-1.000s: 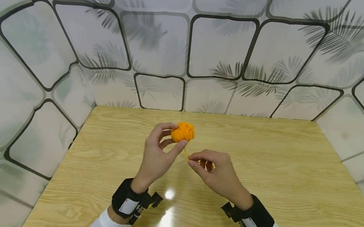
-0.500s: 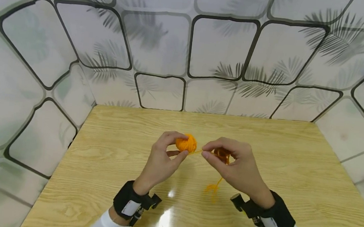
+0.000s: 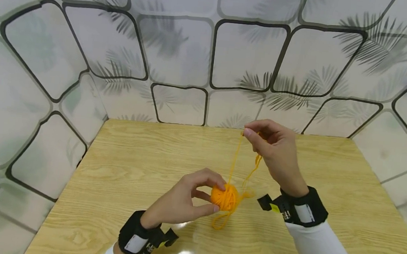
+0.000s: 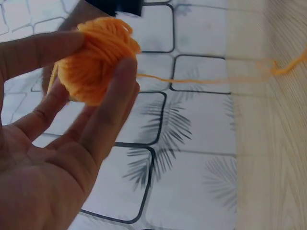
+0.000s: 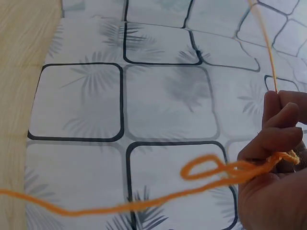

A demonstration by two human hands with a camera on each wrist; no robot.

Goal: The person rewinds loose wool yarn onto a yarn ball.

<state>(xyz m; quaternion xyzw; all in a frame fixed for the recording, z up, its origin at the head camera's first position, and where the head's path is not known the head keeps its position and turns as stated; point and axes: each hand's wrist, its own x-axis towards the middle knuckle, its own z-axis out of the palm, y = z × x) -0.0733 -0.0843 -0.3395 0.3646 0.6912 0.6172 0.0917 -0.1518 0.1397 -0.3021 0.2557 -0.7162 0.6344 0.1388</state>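
Observation:
An orange ball of yarn (image 3: pixel 224 197) is held between the thumb and fingertips of my left hand (image 3: pixel 185 197), above the middle of the table. In the left wrist view the yarn ball (image 4: pixel 98 62) is seen close, gripped from its sides. Higher up and to the right, my right hand (image 3: pixel 276 148) pinches the yarn strand (image 3: pixel 235 158), which runs taut down to the ball. Loose yarn (image 5: pixel 216 179) hangs in loops from the curled fingers of that right hand (image 5: pixel 278 153). A loose loop also dangles just below the ball.
Beneath both hands lies a wooden table (image 3: pixel 142 149). Walls (image 3: pixel 247 57) patterned with dark outlines and leaves stand behind it and at both sides. Each wrist wears a black band (image 3: pixel 308 206) with a small camera.
The left hand has lowered the ball towards me and slightly right. My right hand has risen away to the upper right, drawing out a longer strand, with more loose yarn hanging.

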